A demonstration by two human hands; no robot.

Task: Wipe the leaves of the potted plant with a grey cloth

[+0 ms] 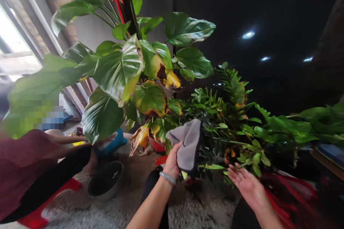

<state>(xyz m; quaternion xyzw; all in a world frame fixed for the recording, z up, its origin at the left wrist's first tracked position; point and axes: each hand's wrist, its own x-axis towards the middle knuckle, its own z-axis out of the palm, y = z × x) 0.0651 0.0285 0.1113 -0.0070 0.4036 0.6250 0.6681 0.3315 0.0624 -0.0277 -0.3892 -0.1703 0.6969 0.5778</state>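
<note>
My left hand (173, 162), with a pale bangle at the wrist, is closed on a grey cloth (188, 145) with a dark edge. The cloth is held up against the foliage, and its lower end hangs near some green leaves. To the right, my right hand (247, 184) is open, palm up and fingers stretched out. Its fingertips are at the lower stems of a small-leaved green plant (256, 157); whether they touch it I cannot tell. Above my left hand stands a tall plant with broad leaves (118, 68), several of them yellow and brown at the edges.
Another person (24, 171) sits at the left on a red stool (45, 207), partly behind leaves, near a blue container (114, 143). A dark basin (106, 180) is on the rough floor. A red object (290, 193) lies at the lower right. A dark glossy panel (258, 18) stands behind.
</note>
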